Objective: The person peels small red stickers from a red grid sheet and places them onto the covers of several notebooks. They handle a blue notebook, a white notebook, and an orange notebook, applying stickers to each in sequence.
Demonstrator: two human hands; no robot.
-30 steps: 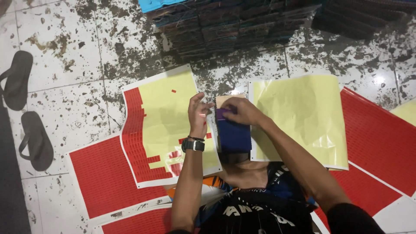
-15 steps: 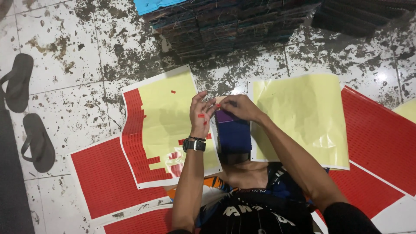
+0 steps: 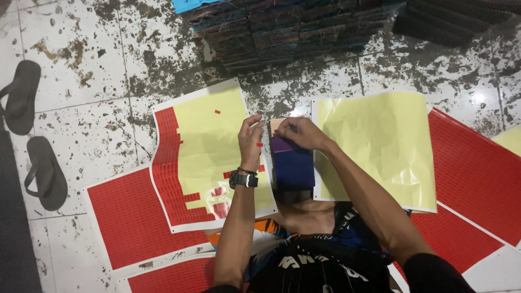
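A dark blue and purple fabric swatch booklet [image 3: 293, 165] rests on my knee at the middle. My right hand [image 3: 300, 133] grips its top edge with the fingers pinched there. My left hand [image 3: 250, 140], with a black watch [image 3: 243, 179] on the wrist, is raised beside the booklet's left edge; a small red sticker [image 3: 259, 145] sits on it. Under that hand lies a yellow backing sheet [image 3: 203, 157] with red stickers left along its left and lower sides.
A bare yellow backing sheet [image 3: 377, 146] lies to the right. Full red sticker sheets lie at lower left [image 3: 130, 220] and at right [image 3: 477, 173]. Stacks of dark swatch booklets [image 3: 293, 27] stand at the top. Two black sandals [image 3: 32, 135] lie on the stained tile floor.
My left hand has shifted a little toward the booklet's left edge with the red sticker on it. My right hand stays at the booklet's top.
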